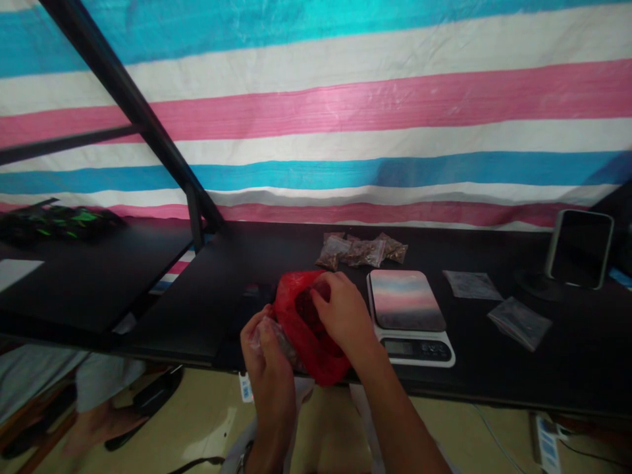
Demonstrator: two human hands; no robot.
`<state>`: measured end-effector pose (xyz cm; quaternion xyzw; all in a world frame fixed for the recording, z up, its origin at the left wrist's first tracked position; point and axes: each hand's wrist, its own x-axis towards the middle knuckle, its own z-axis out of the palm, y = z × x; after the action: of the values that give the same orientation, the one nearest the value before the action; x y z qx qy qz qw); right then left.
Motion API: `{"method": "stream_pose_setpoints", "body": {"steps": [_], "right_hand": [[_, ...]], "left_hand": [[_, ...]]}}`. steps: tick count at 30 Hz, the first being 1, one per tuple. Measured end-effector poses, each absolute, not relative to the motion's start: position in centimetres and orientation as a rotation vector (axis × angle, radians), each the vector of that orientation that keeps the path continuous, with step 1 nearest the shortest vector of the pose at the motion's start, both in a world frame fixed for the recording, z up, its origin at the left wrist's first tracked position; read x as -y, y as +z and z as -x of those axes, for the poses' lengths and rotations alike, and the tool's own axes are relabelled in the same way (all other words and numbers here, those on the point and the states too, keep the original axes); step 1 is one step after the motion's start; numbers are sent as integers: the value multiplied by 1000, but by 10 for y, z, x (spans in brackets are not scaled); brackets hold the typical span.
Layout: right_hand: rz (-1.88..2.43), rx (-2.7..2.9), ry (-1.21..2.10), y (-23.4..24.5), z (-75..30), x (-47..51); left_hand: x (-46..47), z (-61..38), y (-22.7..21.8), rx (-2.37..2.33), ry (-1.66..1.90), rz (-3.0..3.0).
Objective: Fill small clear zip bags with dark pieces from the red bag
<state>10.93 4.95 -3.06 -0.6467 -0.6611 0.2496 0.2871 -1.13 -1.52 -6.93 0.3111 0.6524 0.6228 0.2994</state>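
Observation:
A red plastic bag (302,329) with dark contents lies at the near edge of the black table (494,368). My right hand (343,309) reaches into the bag's mouth, fingers curled inside it. My left hand (266,349) is closed on a small clear plastic pouch (276,332) just left of the red bag. A digital kitchen scale (407,309) with a shiny platform stands right beside the bag. Behind it lie several small filled clear pouches (363,250).
Two flat clear pouches (471,284) (518,321) lie right of the scale. A phone on a stand (580,249) is at the far right. A black metal frame (148,131) and a second black table (74,276) are on the left. A striped tarp hangs behind.

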Motion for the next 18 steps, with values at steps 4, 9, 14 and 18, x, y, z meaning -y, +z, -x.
{"method": "stream_pose_setpoints", "body": {"steps": [4,9,14,18], "right_hand": [[1718,1818,554,-38,-98,-53],[1623,1855,622,-45,-99,-59],[1602,1891,683,-43,-106,-58],[1643,1914,723,-36,-110,-54]], "left_hand": [[8,15,-76,-1683,1576,-846],[0,17,-78,-1630,1505,-881],[-5,19,-75,-1634,1480,-857],[-9,14,-68,-1445,1566,-553]]}}
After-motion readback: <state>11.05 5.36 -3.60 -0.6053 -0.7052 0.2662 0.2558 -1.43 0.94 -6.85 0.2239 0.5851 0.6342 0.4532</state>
